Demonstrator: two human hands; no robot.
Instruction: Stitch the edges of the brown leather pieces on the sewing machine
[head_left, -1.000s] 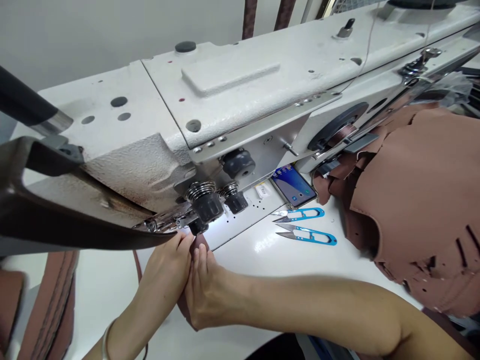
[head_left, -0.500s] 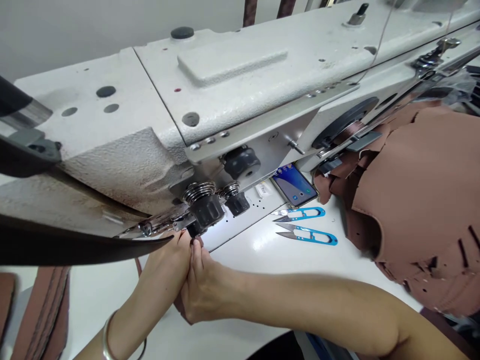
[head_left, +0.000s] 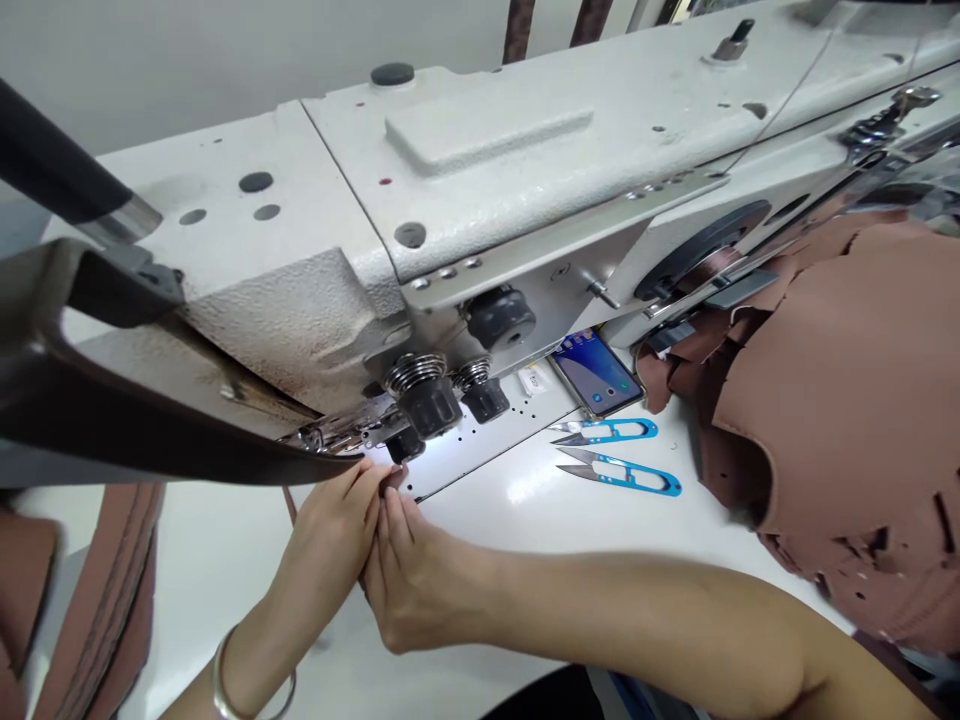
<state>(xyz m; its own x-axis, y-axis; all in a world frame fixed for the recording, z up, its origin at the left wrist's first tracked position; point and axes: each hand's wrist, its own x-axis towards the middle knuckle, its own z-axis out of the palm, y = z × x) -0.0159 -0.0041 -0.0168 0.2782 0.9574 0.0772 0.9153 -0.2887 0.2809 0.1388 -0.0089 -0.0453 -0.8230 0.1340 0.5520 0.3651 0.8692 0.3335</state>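
My left hand point(head_left: 341, 515) and my right hand point(head_left: 416, 575) are side by side at the needle end of a white sewing machine point(head_left: 487, 150). Between their closed fingertips a small bit of brown leather piece point(head_left: 393, 482) shows; the rest of it is hidden under the hands. The fingers of both hands press on this piece, just in front of the lit machine bed point(head_left: 480, 440). A metal bangle point(head_left: 219, 672) circles my left wrist. The needle area is mostly hidden behind a dark curved lever point(head_left: 187, 430).
Two blue thread snips point(head_left: 637, 472) lie right of my hands, with a phone point(head_left: 596, 375) behind them. Brown leather pieces point(head_left: 855, 370) are heaped at the right. Stacked brown strips point(head_left: 105, 600) lie at the left. Black tension knobs point(head_left: 427, 405) jut out above the bed.
My left hand's fingers have drawn back a little toward me from beneath the machine head, and more of them shows. The whole view has shifted slightly.
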